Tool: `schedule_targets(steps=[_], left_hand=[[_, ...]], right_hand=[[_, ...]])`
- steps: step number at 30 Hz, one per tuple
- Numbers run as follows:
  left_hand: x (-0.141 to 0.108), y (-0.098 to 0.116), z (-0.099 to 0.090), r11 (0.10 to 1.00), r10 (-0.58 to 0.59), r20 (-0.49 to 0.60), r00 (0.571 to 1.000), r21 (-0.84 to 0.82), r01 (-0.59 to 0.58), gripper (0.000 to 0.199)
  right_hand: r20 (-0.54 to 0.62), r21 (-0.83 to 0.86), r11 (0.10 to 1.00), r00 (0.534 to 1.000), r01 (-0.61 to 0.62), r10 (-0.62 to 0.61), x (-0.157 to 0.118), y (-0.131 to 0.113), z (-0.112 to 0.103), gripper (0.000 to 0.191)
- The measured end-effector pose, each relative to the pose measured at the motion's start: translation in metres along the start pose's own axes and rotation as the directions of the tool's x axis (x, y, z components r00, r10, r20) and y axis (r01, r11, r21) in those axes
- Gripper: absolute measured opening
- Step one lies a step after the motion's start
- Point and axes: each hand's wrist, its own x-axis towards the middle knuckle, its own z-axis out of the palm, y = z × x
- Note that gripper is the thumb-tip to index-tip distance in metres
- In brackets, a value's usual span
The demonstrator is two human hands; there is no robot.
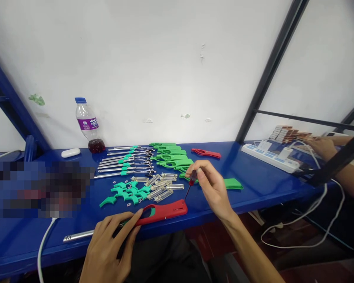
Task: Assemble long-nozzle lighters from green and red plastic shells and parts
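A red long-necked lighter lies at the table's front edge, its metal tube pointing left and a green trigger showing in its loop. My left hand is closed around the lighter near where handle and tube meet. In my right hand is a small screwdriver with a dark red handle, pinched between thumb and fingers. Its tip touches or nearly touches the handle's right end. Just behind lie several loose green triggers and clear fuel tanks.
Several metal tubes with wires lie in a row beside green handle shells. A red shell rests farther back. A drink bottle and white case stand left; a power strip and another person's arm are right.
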Motion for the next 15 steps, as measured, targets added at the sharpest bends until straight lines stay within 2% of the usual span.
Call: schedule_targets(steps=[3,6,11,15], left_hand=[[0.001,0.000,-0.001,1.000,0.002,0.005,1.000,-0.001,-0.002,0.041],[0.000,0.000,-0.002,1.000,0.004,0.007,1.000,0.001,-0.004,0.041],[-0.002,-0.003,-0.001,1.000,0.009,0.015,1.000,0.004,-0.009,0.039],[-0.004,-0.006,0.002,1.000,0.001,0.014,1.000,0.008,-0.002,0.038]], right_hand=[[0.009,-0.037,0.998,0.999,0.046,-0.045,0.001,0.000,0.001,0.017],[0.011,-0.074,0.996,0.999,0.041,-0.040,0.001,0.002,0.001,0.018],[0.076,0.089,0.996,0.997,0.006,-0.013,0.002,0.011,-0.003,0.017],[0.017,0.082,0.997,1.000,0.002,-0.003,0.002,0.012,-0.005,0.014]])
